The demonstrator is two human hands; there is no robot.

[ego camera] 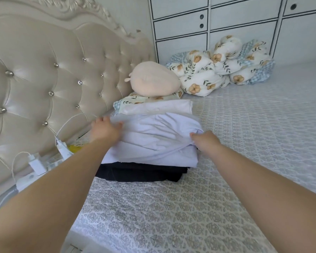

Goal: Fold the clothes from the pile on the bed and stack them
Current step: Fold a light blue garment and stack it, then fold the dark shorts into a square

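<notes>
Folded pale lavender garment (153, 141) lies on top of the stack, over a folded black garment (140, 173) whose near edge shows beneath. Stack sits on the patterned bed cover (190, 207), left of centre, close to the tufted headboard (44, 79).

Left hand (104, 128) rests on the lavender piece's far-left edge, fingers fairly straight and spread, pressing rather than gripping. Right hand (203, 140) is at the right edge, fingers curled in, pinching a bunch of the cloth.

Step in hand, as judged: squaring and settling the top piece on the stack. To do it well, hold the left edge down flat while the right draws the bunched corner outward, so the creases run out; then line its edges up with the black piece below.

Long axis of the lavender piece seems to run left to right; the far edge is rumpled, so its heading is rough only.

Beyond it, far side: another white folded item (157, 107), a peach plush cushion (153, 81) on a floral pillow, and a bundled floral quilt (223, 64) against white drawers (244, 24). Chargers and cables (36, 165) lie at the left.
</notes>
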